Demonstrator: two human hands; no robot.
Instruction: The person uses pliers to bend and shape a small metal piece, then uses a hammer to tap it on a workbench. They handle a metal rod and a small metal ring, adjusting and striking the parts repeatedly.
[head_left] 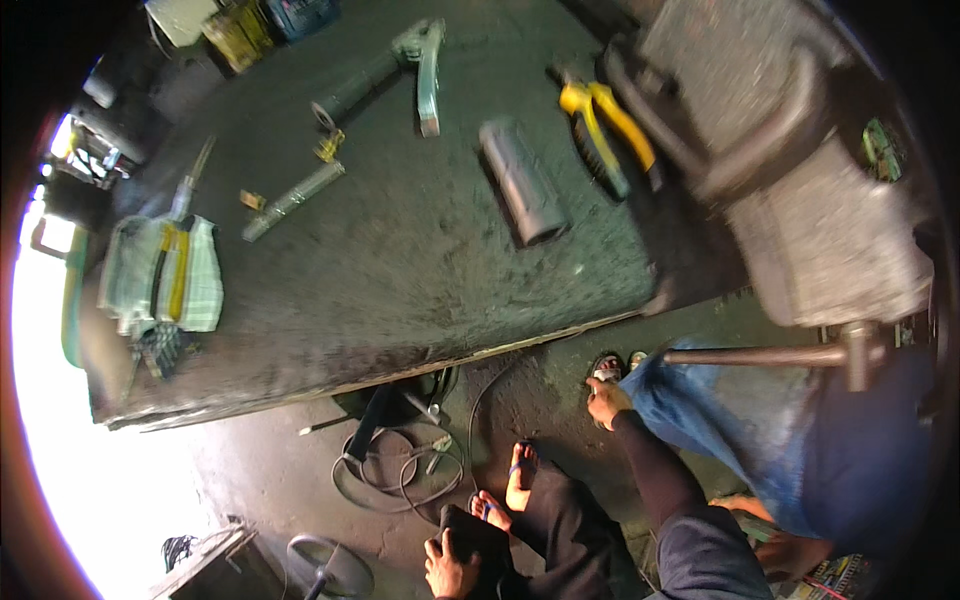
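Note:
My left hand (452, 572) rests on the dark cloth over my knee, its fingers bent over the edge. My right hand (608, 403) reaches out beyond the bench's front edge, below the vice handle (760, 355). Its fingers are curled; whether something small sits in them I cannot make out. On the dark bench top (400, 270) lie pliers (605, 130) with yellow and black handles, a grey metal tube (522, 182), a lever-handled tool (425, 75) and a thin metal tube (295, 200) near a brass fitting (328, 146).
A big metal vice (790, 150) stands at the right. Beside it is another person in blue jeans (720, 410). A pale cloth (200, 275) with a yellow-handled tool (178, 272) lies at the left. Coiled cable (400, 475) lies on the floor below the bench.

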